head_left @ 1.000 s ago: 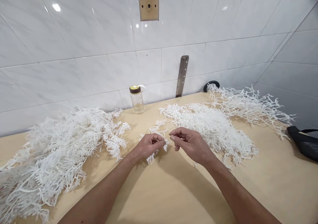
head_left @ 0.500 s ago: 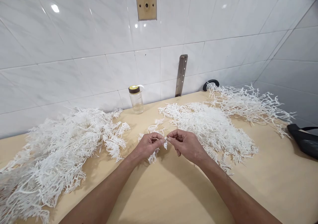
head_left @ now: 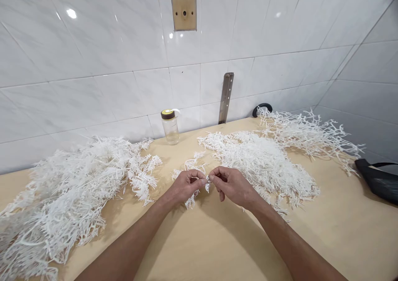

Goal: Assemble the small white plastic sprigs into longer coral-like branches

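Both hands meet over the pale tan counter [head_left: 214,239], fingertips nearly together. Left hand [head_left: 186,185]: thumb and forefinger pinched on a small white, branched, plastic-looking sprig [head_left: 207,186], which hangs just below the fingertips, between the two hands. Right hand [head_left: 233,185]: thumb and forefinger pinched at the sprig's upper end, other fingers curled under; fine detail of the joint too small to read. Just beyond the left hand, and partly hidden by it, a few loose white branched pieces [head_left: 194,164]. Left of that hand, a large tangled heap of white branched strands [head_left: 83,185]. Beyond and right of the right hand, a second dense white heap [head_left: 267,160]; farther out the same way, a sparser bundle of long white forked stems [head_left: 304,131]. Beyond the left hand, near the tiled wall, a clear plastic bottle with a dark and yellow lid [head_left: 170,130], upright.
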Tool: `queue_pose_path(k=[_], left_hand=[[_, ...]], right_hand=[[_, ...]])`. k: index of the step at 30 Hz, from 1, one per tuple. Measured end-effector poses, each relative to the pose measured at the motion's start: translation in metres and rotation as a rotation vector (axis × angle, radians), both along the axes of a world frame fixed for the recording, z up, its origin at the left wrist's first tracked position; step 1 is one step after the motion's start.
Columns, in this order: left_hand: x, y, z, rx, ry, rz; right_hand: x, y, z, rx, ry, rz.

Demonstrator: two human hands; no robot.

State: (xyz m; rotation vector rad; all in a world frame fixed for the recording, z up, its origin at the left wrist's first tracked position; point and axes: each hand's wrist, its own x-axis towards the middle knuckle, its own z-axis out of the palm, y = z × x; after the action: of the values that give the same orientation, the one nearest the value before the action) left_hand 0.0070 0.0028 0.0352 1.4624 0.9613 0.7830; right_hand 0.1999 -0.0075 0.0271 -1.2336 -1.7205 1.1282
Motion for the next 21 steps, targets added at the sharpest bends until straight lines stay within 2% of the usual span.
queue_pose_path(k=[4, 10, 14, 17, 21], left_hand=[[-0.001, -0.001, -0.002, -0.049, 0.025, -0.049], [-0.001, -0.001, -0.003, -0.056, 0.064, -0.071], [0.0, -0.002, -0.002, -0.03, 0.091, -0.074], [-0.001, -0.001, -0.001, -0.015, 0.081, -0.055], [-0.005, -0.001, -0.003, -0.03, 0.047, -0.058]], right_hand=[[0.0, -0.002, 0.002, 0.057, -0.107, -0.003], [0.0, -0.003, 0.0, 0.283, -0.346, -0.023], [-0.007, -0.002, -0.003, 0.368, -0.518, -0.038], [-0.015, -0.002, -0.007, 0.405, -0.585, -0.072], [-0.016, 0.004, -0.014, 0.369, -0.541, -0.186]])
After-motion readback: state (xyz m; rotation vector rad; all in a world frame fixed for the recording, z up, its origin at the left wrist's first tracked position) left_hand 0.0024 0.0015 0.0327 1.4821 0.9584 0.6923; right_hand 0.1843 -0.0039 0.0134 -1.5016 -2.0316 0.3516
